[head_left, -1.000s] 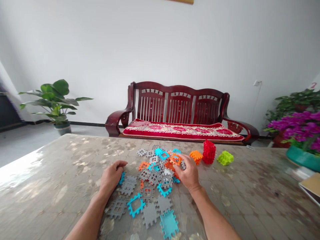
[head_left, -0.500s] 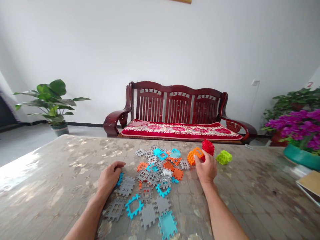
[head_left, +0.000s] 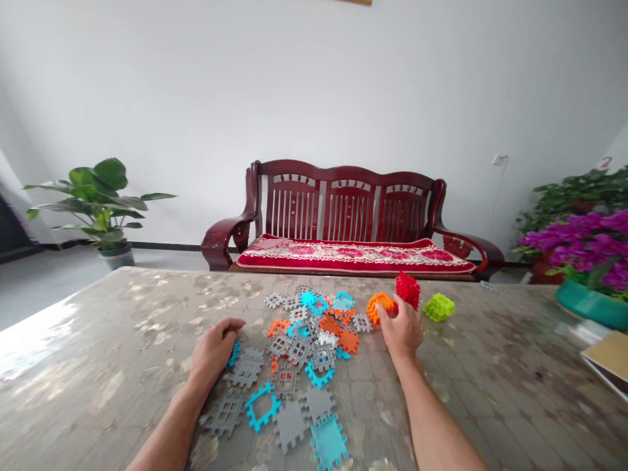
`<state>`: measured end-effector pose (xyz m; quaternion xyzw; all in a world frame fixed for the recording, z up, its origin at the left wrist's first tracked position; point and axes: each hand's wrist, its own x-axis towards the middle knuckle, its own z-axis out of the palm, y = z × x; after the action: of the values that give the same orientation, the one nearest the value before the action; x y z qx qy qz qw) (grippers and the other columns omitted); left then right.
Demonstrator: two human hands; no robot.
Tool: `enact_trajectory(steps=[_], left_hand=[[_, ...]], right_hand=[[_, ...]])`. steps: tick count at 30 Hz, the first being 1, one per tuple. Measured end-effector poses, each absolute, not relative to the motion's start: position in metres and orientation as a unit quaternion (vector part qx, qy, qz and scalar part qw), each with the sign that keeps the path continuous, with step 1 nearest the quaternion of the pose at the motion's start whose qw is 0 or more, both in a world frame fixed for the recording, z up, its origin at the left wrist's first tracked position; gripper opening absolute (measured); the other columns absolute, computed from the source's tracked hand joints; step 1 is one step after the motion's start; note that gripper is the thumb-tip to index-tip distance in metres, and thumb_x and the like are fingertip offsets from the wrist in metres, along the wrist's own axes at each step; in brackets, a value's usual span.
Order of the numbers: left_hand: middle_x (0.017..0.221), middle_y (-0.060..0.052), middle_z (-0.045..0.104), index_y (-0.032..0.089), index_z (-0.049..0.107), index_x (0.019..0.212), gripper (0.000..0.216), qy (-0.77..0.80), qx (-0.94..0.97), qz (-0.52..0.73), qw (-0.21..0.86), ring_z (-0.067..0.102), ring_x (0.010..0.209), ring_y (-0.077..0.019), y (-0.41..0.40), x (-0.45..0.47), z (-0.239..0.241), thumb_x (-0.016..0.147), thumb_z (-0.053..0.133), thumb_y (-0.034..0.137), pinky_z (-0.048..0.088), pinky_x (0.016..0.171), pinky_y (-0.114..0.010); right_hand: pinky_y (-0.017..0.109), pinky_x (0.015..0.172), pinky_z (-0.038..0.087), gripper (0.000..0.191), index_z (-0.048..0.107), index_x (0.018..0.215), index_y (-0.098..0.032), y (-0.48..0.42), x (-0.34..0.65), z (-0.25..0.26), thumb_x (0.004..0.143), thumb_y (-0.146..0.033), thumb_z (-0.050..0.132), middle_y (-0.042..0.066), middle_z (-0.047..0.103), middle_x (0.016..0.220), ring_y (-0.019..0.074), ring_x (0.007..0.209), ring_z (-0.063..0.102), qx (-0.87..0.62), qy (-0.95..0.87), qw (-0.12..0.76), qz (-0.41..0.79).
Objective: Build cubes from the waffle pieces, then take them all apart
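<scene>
My left hand (head_left: 213,350) lies low on the table with its fingers loosely bent and thumb and forefinger a little apart. Beside its thumb, a blue notched piece (head_left: 234,353) is partly hidden by the hand. At the far side, my right hand (head_left: 405,330) has thumb and fingers around an orange knobbly block (head_left: 379,307), partly covering it. Just behind those fingers is a red knobbly block (head_left: 408,290), and a lime-green one (head_left: 439,307) sits to the right. Between my hands spread many interlocking plastic tiles, including a grey tile (head_left: 290,425), a turquoise tile (head_left: 328,441) and an orange tile (head_left: 348,341).
The patterned table (head_left: 490,379) reaches across the front. A teal flowerpot (head_left: 591,307) with purple flowers and a brown-topped box (head_left: 608,360) are on the right. Behind stands a wooden bench (head_left: 349,203); a potted plant (head_left: 105,203) is at left.
The orange block has turned and shifted slightly left in my right hand, which has moved a little left too. My left hand and the tiles look unchanged.
</scene>
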<state>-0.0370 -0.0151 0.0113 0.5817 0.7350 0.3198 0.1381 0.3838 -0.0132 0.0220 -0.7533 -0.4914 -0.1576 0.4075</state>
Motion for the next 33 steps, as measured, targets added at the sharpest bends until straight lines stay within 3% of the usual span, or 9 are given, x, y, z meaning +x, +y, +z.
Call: enact_trajectory(steps=[10,27,33], left_hand=[[0.096,0.001,0.078,0.026,0.074,0.099,0.037,0.737,0.581,0.319,0.132,0.07,0.09,-0.018,-0.017,-0.036,0.014,0.074,0.048,0.02,0.052,0.079,-0.024],[0.096,0.001,0.078,0.025,0.074,0.099,0.037,0.73,0.591,0.318,0.129,0.07,0.091,-0.0183,-0.015,-0.037,0.011,0.075,0.047,0.019,0.051,0.079,-0.024],[0.095,0.001,0.078,0.025,0.074,0.099,0.036,0.734,0.587,0.316,0.131,0.07,0.091,-0.0178,-0.016,-0.036,0.011,0.076,0.046,0.018,0.051,0.078,-0.024]], right_hand=[[0.041,0.091,0.041,0.068,0.054,0.132,-0.013,-0.016,0.382,0.011,0.077,-0.053,0.058,0.018,0.063,0.12,0.0316,0.107,0.055,-0.728,-0.491,0.456,-0.145],[0.042,0.087,0.041,0.062,0.057,0.128,-0.012,-0.009,0.387,0.01,0.08,-0.051,0.055,0.017,0.066,0.113,0.0318,0.099,0.057,-0.731,-0.489,0.454,-0.14],[0.044,0.094,0.042,0.044,0.062,0.116,-0.015,-0.02,0.372,0.018,0.088,-0.046,0.05,0.016,0.065,0.112,0.0288,0.104,0.057,-0.639,-0.533,0.528,-0.17]])
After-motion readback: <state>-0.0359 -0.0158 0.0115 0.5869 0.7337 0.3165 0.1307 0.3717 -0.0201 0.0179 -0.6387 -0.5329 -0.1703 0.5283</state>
